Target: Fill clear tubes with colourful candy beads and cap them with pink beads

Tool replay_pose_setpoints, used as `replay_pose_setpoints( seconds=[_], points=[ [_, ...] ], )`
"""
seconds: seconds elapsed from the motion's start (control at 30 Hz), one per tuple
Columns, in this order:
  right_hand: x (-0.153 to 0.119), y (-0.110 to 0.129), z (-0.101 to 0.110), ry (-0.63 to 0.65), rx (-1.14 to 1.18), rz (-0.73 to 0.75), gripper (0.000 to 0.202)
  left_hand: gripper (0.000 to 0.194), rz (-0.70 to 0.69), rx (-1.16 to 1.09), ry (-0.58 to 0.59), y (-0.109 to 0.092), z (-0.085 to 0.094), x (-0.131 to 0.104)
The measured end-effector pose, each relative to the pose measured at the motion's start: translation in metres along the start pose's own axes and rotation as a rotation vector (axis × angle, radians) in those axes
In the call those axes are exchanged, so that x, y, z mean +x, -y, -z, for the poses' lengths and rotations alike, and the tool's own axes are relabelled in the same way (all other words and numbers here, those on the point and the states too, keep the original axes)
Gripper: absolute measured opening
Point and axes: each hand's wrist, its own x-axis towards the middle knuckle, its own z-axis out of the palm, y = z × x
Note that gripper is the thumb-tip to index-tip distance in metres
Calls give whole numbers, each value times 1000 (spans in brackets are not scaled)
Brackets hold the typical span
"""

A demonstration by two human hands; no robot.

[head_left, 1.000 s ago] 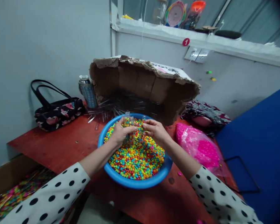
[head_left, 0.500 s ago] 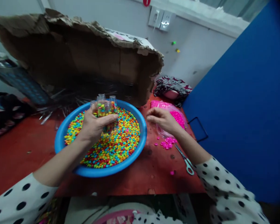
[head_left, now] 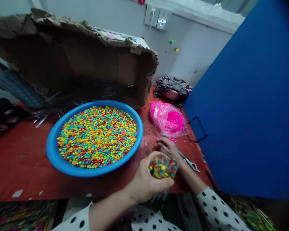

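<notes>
My left hand (head_left: 146, 181) is wrapped round several clear plastic tubes (head_left: 164, 166) with small multicoloured candies inside, held over the table's front edge. Just behind the tubes is my right hand (head_left: 169, 147), partly hidden by them, its fingers curled down at a few loose pink pieces (head_left: 173, 140). Whatever sits between those fingertips is hidden. Beyond lies a clear bag (head_left: 167, 120) full of bright pink pieces. To the left stands a wide blue basin (head_left: 53, 157) of the same candies. Scissors (head_left: 191, 164) with pale handles lie beside my right forearm.
A torn cardboard box (head_left: 91, 61) with clear plastic tubes inside lies open behind the basin. A blue panel (head_left: 236, 106) bounds the red table (head_left: 12, 175) on the right. Patterned cloth (head_left: 172, 88) sits at the back right, below a wall socket (head_left: 156, 17).
My left hand has carried the candy-filled tubes from above the basin to the right and nearer to me. My right hand has come down to the loose pink pieces. The view has shifted slightly.
</notes>
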Motion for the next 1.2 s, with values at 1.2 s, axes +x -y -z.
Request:
replay_pose_setpoints(
  seconds=[1.2],
  points=[
    [-39, 51, -7, -62, 778, -270, 29, 55, 127, 46, -129, 65, 43, 33]
  ],
)
